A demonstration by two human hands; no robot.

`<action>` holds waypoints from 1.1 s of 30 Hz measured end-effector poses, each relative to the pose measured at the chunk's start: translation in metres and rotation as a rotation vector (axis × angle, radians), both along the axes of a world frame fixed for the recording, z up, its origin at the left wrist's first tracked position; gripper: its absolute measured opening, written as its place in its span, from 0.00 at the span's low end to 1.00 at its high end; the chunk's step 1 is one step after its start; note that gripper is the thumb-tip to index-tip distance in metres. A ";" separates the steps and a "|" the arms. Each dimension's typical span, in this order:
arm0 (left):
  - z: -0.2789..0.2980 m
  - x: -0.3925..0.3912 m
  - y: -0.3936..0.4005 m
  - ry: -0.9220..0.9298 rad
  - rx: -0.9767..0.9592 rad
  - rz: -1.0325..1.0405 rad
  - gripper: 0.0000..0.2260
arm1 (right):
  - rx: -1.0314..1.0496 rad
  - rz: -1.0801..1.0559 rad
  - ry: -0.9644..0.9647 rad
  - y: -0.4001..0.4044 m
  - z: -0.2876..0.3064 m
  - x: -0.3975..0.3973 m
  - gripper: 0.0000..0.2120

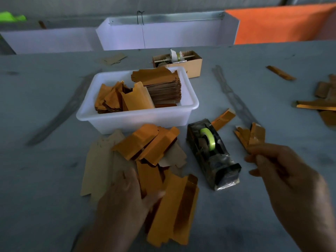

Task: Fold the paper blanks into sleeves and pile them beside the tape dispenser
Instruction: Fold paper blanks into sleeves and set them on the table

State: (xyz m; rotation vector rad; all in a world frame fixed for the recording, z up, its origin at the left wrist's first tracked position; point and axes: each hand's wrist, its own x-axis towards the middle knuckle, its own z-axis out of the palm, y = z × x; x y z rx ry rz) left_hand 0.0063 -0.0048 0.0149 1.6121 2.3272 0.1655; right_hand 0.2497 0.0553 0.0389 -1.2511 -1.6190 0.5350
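Both hands work low: left hand (125, 193) presses flat on the loose blanks (154, 148); right hand (283, 171) pinches folded sleeves (251, 137), which may slip.

A tray (101, 113) holding stacked blanks (164, 88) sits mid-bench (36, 179); a cardboard box (194, 67) lies behind it; loose sleeves (145, 144) lie before it; the tape dispenser (212, 157) stands right of them.
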 end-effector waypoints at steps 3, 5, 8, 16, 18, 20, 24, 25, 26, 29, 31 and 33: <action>-0.004 0.008 -0.002 0.022 -0.083 -0.065 0.38 | 0.038 0.147 -0.064 -0.019 0.004 -0.016 0.08; -0.007 0.012 -0.001 0.060 -0.157 -0.101 0.33 | 0.052 0.266 -0.240 -0.036 -0.006 -0.033 0.09; -0.008 0.017 0.000 0.018 -0.181 -0.137 0.22 | 0.012 0.366 -0.384 -0.053 -0.040 -0.054 0.03; -0.015 0.028 0.003 -0.116 0.006 -0.072 0.17 | 0.069 0.511 -0.584 -0.039 -0.068 -0.062 0.19; -0.015 0.030 0.004 -0.084 0.017 -0.070 0.22 | 0.041 0.443 -0.496 -0.037 -0.073 -0.062 0.18; -0.014 0.032 0.005 -0.108 -0.006 -0.057 0.25 | -0.006 0.358 -0.488 -0.037 -0.077 -0.064 0.16; -0.014 0.033 0.008 -0.235 -0.043 -0.052 0.21 | -0.063 0.248 -0.517 -0.039 -0.079 -0.072 0.19; -0.015 0.033 0.009 -0.289 -0.049 -0.040 0.19 | -0.061 0.249 -0.514 -0.038 -0.078 -0.074 0.21; -0.015 0.033 0.010 -0.331 -0.059 -0.032 0.18 | -0.059 0.250 -0.511 -0.038 -0.078 -0.075 0.22; -0.016 0.034 0.013 -0.381 -0.092 -0.031 0.16 | -0.077 0.278 -0.470 -0.036 -0.079 -0.072 0.23; -0.017 0.035 0.014 -0.375 -0.077 -0.026 0.16 | -0.115 0.301 -0.390 -0.034 -0.079 -0.071 0.23; -0.018 0.035 0.015 -0.375 -0.064 -0.004 0.14 | -0.183 0.338 -0.338 -0.036 -0.080 -0.071 0.23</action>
